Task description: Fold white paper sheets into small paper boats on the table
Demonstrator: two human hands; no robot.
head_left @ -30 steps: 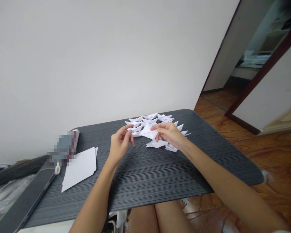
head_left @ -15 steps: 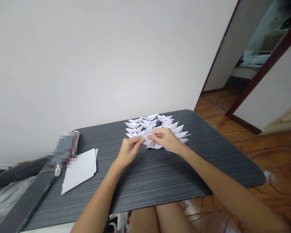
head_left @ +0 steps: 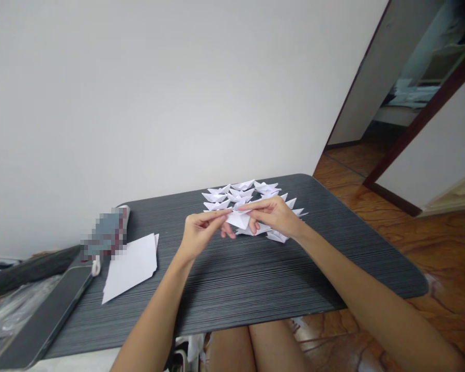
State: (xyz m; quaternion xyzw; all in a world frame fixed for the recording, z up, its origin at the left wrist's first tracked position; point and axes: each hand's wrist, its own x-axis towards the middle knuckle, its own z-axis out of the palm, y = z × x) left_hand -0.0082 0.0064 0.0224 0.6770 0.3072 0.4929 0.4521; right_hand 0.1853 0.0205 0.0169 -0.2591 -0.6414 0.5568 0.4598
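1. The left hand [head_left: 201,228] pinches the left end of a folded white paper boat [head_left: 239,220] between thumb and index finger; its other fingertips show below the paper.
2. The right hand [head_left: 274,215] pinches the right end the same way, index finger lying along the upper edge.
3. The held boat is above the table [head_left: 256,284], in front of the near rows; its long axis runs left to right, its narrower bottom towards the near side. Fingers cover both ends, so its tips cannot be made out.
4. Beyond and to the right, other paper boats [head_left: 217,198] lie in rows, mostly pointing left and right; the hands hide several.
5. Well to the left lie white paper sheets [head_left: 134,266], touching or overlapped by a pixelated object [head_left: 105,232], its surface unreadable.
6. The forearms are cut off at the near edge.
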